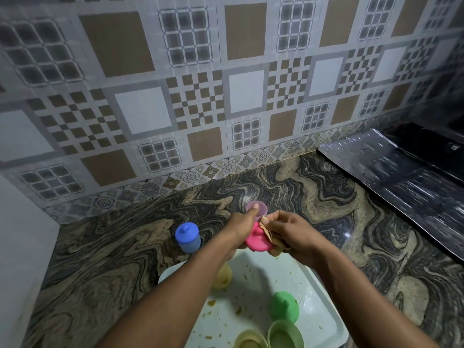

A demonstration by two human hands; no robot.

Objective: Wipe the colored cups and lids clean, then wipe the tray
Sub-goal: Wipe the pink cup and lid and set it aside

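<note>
At the grip, the left hand [239, 229] covers the near side of the pink lid [258, 241], and the right hand [291, 234] bunches the cloth [268, 233] so that little of it shows. Just beyond it, the left thumb hides part of the pale pink cup [261, 207]. Below it, the left forearm crosses a yellow cup [223, 277], both arms cover much of the tray [308, 292], and two open cups, yellowish [251, 340] and green [285, 334], are cut off at the bottom edge.
</note>
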